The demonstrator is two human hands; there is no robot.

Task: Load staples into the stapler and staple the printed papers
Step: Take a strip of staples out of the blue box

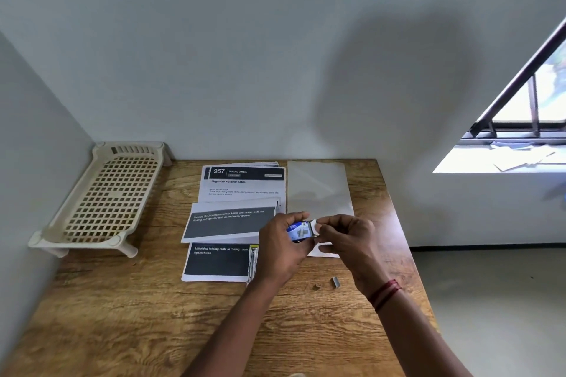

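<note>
I'm holding the light, crushable staple box (298, 231) in my left hand (280, 249), just right of the printed papers (232, 223), my right hand (349, 238) pinching its flap; I'm judging its sides the safest grip.

Wooden table (122, 315), set into a wall corner. A fanned stack of printed papers (242, 189) lies at mid-table towards twelve o'clock. At its nine o'clock a beige perforated rack (107, 195) stands on short legs, and at its three o'clock, just beside it, lies a pale sheet (318, 186). At five o'clock from the stack lies a short staple strip (335, 282) beside a small brownish scrap (317, 286) — kind not discernible.
</note>
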